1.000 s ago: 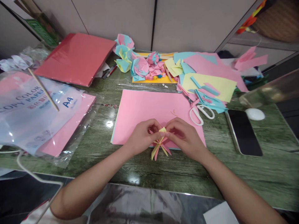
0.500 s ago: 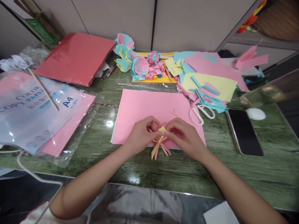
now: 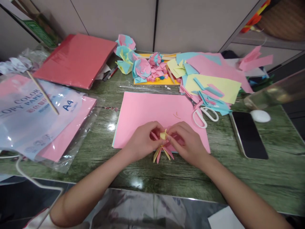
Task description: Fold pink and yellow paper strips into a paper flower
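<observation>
Left hand [image 3: 140, 141] and right hand [image 3: 188, 143] pinching together on the folded pink-and-yellow paper [image 3: 163, 136], over the pink stack's [image 3: 150, 109] six o'clock edge! At nine, a clear plastic bag [image 3: 71, 151] holds pink sheets [image 3: 57, 149].

Before you, the pleated yellow-and-pink paper piece [image 3: 163, 136] is at the rectangular pink paper stack's [image 3: 147, 109] near edge.

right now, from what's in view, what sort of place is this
Probably a table used for paper crafts. What shows it: a pack marked color copy paper, white-handled scissors near cut paper strips, and pink-and-yellow folded paper in hand.
</observation>
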